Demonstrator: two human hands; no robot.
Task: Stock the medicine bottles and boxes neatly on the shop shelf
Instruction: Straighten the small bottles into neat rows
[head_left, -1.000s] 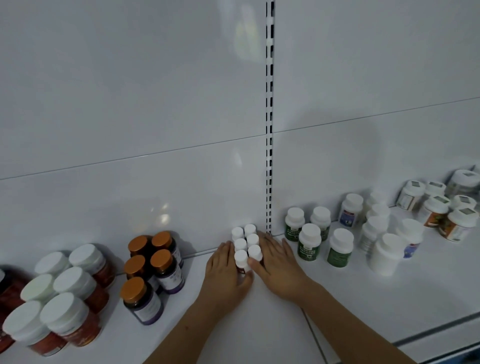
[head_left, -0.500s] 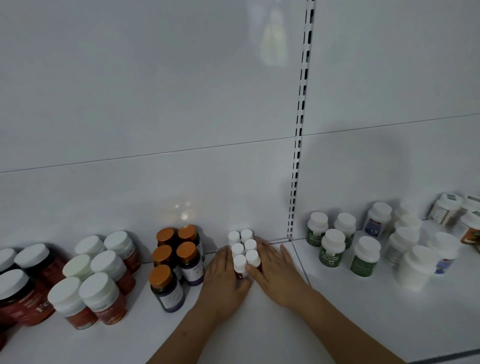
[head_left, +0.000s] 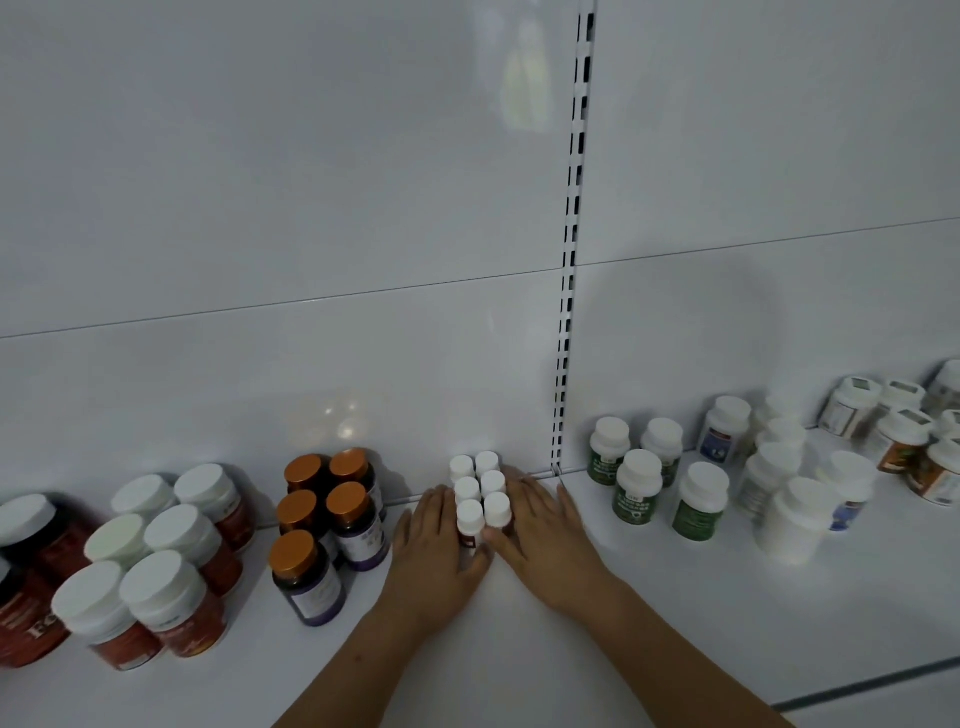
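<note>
Six small white-capped bottles (head_left: 480, 493) stood in two rows of three on shelf (head_left: 519, 649), against back panel. Cluster flanked by left hand (head_left: 434, 540) and right hand (head_left: 545, 535), fingers straight, pressed flat to its sides. Amber-capped bottles (head_left: 332, 514) just left; green-labelled bottles (head_left: 644, 483) right.

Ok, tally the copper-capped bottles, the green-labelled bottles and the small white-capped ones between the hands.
Copper-capped bottles: 5
Green-labelled bottles: 4
Small white-capped bottles: 6
Total: 15
</note>
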